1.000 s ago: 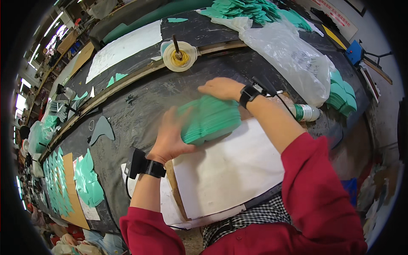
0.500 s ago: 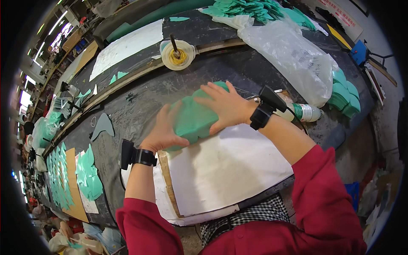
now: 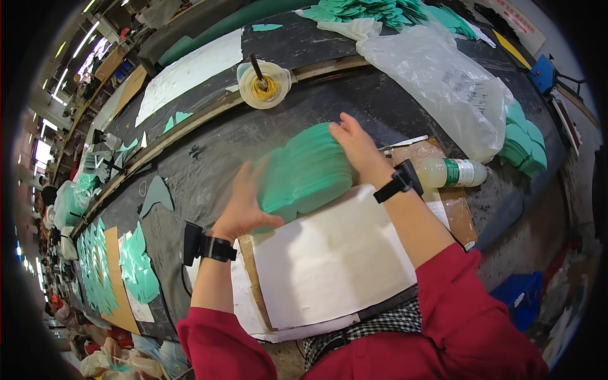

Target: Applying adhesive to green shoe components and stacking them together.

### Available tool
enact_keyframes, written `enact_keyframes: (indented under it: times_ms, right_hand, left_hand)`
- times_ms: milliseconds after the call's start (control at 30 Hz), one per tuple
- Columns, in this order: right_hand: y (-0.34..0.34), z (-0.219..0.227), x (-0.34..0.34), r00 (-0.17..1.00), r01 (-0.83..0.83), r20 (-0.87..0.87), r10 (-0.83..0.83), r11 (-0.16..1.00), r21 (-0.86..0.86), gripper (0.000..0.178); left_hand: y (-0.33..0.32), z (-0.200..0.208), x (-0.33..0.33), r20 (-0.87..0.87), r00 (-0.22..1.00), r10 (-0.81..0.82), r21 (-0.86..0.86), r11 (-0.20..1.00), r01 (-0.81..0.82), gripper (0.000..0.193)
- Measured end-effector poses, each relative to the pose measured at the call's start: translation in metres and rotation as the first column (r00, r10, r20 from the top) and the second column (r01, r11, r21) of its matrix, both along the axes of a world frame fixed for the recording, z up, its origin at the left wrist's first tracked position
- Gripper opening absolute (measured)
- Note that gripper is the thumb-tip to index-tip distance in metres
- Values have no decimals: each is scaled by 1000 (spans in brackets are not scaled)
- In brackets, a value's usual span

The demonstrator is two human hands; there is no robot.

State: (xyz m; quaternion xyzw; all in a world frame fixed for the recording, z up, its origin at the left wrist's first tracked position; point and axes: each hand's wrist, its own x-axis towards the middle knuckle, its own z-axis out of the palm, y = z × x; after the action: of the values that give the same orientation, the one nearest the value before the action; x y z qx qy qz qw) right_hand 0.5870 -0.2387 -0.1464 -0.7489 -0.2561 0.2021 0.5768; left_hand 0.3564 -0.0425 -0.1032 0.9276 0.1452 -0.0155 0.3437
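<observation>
Long dark workbench [image 3: 405,107] — bright ceiling strip lights [image 3: 95,31] far left.

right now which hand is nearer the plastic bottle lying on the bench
Right. The right hand sits on the upper right end of the green stack, just left of the plastic bottle. The left hand is beyond the stack's far side.

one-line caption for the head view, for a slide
Both hands, left and right, grip a green sheet stack on edge over white paper.
</observation>
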Motion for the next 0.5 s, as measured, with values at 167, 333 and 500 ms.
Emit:
enact_keyframes:
  times_ms: [167, 333, 500]
  right_hand:
    - [14, 6, -15, 995, 60, 84, -45, 980, -191, 77]
    - [3, 5, -23, 910, 187, -415, -18, 909, 371, 64]
    - [5, 38, -34, 540, 334, -711, 449, 661, 672, 45]
  left_hand:
    - [-2, -9, -7, 20, 998, 64, -27, 998, -63, 139]
    - [-8, -14, -6, 76, 992, 102, -62, 993, -97, 141]
    - [7, -19, -22, 190, 974, 126, -150, 984, -98, 146]
